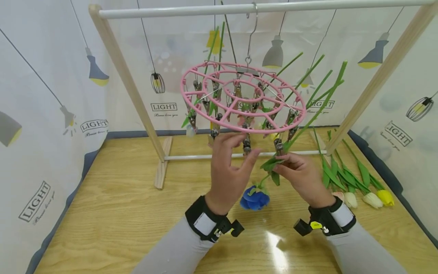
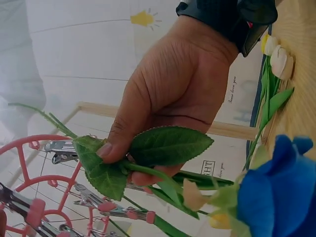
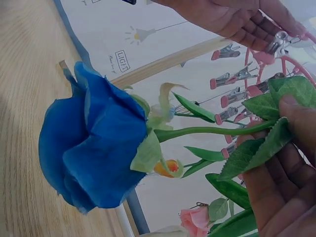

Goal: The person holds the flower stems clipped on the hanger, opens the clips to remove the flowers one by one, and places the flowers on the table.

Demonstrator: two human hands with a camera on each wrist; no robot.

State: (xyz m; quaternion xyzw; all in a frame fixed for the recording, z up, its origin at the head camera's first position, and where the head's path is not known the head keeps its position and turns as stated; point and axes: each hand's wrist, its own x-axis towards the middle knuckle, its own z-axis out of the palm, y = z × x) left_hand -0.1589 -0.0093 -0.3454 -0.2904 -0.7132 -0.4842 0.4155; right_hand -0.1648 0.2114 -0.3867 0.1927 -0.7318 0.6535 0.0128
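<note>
A blue rose (image 1: pixel 254 198) hangs head down, its leafy green stem pinched between the thumb and fingers of my right hand (image 1: pixel 304 179). Just above those fingertips is a metal clip (image 1: pixel 278 146) of the pink round clip hanger (image 1: pixel 260 131); whether it grips the stem I cannot tell. My left hand (image 1: pixel 227 171) is raised beneath the hanger's front rim, thumb and fingers spread around another clip (image 1: pixel 247 144) without visibly pinching it. The left wrist view shows the rose's serrated leaves (image 2: pixel 170 145) beside the right thumb. Large blue petals (image 3: pixel 94 143) fill much of the right wrist view.
The hanger hangs by a metal hook (image 1: pixel 253 30) from the white rod (image 1: pixel 191 11) of a wooden-legged stand. Other flowers hang from its clips, with green stems (image 1: pixel 321 91) poking upward. Several tulips (image 1: pixel 372 199) lie at the table's right side.
</note>
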